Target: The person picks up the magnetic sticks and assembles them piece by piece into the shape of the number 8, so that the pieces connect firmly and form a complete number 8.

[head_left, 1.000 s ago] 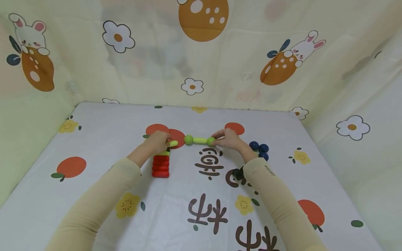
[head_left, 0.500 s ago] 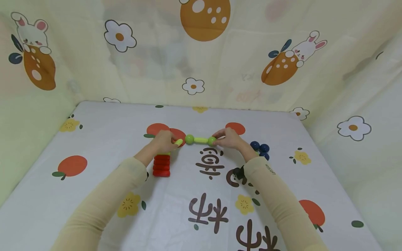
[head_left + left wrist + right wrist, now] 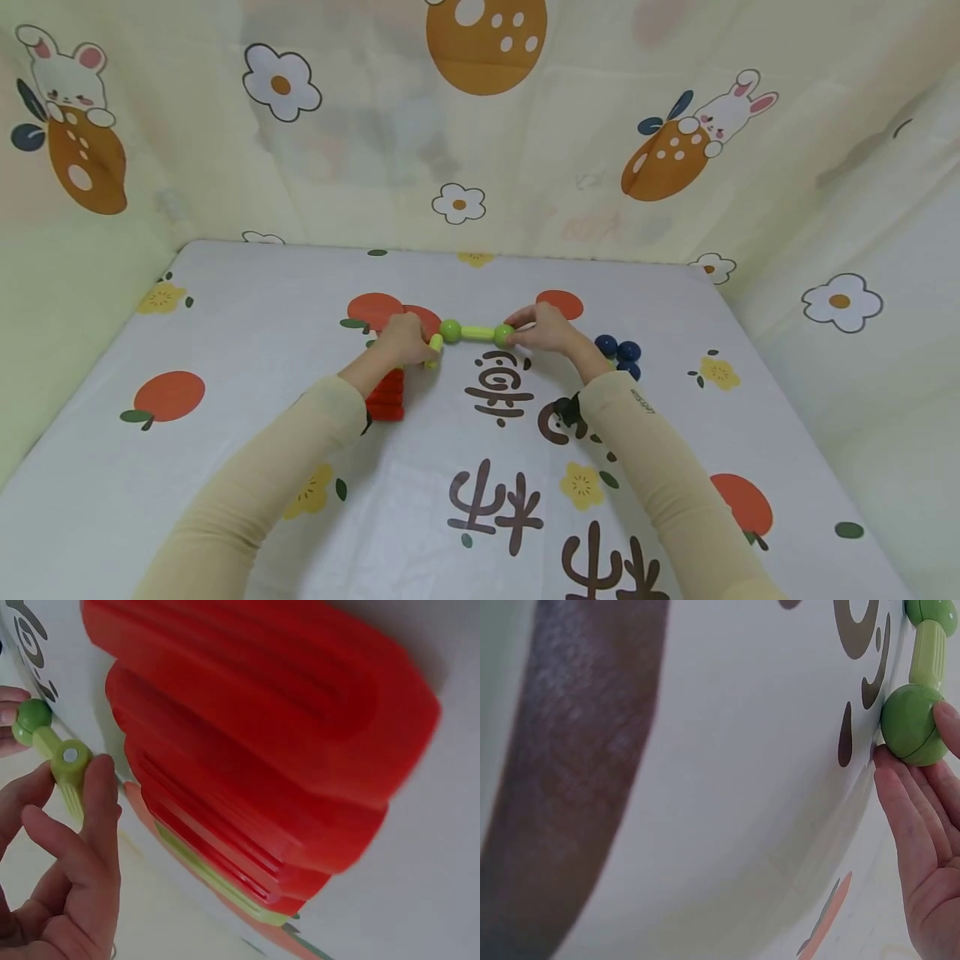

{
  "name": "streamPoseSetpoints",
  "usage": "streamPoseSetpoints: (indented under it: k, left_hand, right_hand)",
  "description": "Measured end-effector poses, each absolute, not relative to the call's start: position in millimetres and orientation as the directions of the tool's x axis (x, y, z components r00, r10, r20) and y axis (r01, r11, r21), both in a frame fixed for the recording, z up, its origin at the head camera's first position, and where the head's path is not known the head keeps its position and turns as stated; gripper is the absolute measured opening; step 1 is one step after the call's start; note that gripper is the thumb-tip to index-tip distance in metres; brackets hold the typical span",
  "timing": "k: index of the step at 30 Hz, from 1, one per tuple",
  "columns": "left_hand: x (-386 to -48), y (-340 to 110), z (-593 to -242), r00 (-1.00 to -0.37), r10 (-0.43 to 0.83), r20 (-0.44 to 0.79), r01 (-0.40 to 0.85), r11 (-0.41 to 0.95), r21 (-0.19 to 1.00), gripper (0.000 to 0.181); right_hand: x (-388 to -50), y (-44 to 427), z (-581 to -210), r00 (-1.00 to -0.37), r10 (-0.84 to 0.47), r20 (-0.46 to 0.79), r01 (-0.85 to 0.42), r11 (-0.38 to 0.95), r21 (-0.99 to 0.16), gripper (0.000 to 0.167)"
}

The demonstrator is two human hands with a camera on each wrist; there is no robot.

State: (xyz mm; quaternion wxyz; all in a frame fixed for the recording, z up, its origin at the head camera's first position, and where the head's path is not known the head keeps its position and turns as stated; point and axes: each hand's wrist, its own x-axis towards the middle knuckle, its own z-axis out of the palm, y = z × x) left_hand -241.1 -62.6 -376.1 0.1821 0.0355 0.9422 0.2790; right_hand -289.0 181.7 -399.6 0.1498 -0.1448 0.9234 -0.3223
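My left hand (image 3: 400,340) pinches a yellow-green rod (image 3: 435,349) between thumb and fingers, tilted beside the left green ball (image 3: 450,330). In the left wrist view a pale round end of the rod (image 3: 70,755) faces the camera. A second yellow-green rod (image 3: 477,333) lies between the left ball and a right green ball (image 3: 504,335), forming a straight row. My right hand (image 3: 550,330) holds the right ball, thumb on one side and fingers on the other, as the right wrist view also shows. Whether the held rod touches the left ball, I cannot tell.
Below my left wrist lie several red rods (image 3: 386,398) side by side, with a yellow-green rod (image 3: 217,877) at their far end. Several dark blue balls (image 3: 628,352) are grouped right of my right hand. A patterned cloth (image 3: 247,333) covers the table; printed curtains surround it.
My left hand has moved right, bringing its rod close to the left green ball and turning it from roughly level to upright in the head view. My right hand stays on its ball.
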Motion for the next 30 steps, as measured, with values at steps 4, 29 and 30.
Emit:
streamPoseSetpoints:
  k: [4, 29, 30]
  left_hand:
    - [-242, -61, -378, -0.924, 0.166, -0.344, -0.057, 0.830, 0.554, 0.017]
    - [-248, -45, -383, -0.904, 0.093, -0.416, -0.163, 0.828, 0.537, 0.023]
    - [-247, -45, -383, -0.905, 0.089, -0.416, -0.165, 0.827, 0.537, 0.024]
  right_hand:
    - [-289, 181, -399, -0.914, -0.363, -0.184, -0.168, 0.748, -0.642, 0.036]
    - [-283, 180, -395, -0.918, -0.356, -0.173, -0.166, 0.743, -0.649, 0.035]
    - [-284, 180, -395, -0.919, -0.355, -0.173, -0.165, 0.743, -0.648, 0.035]
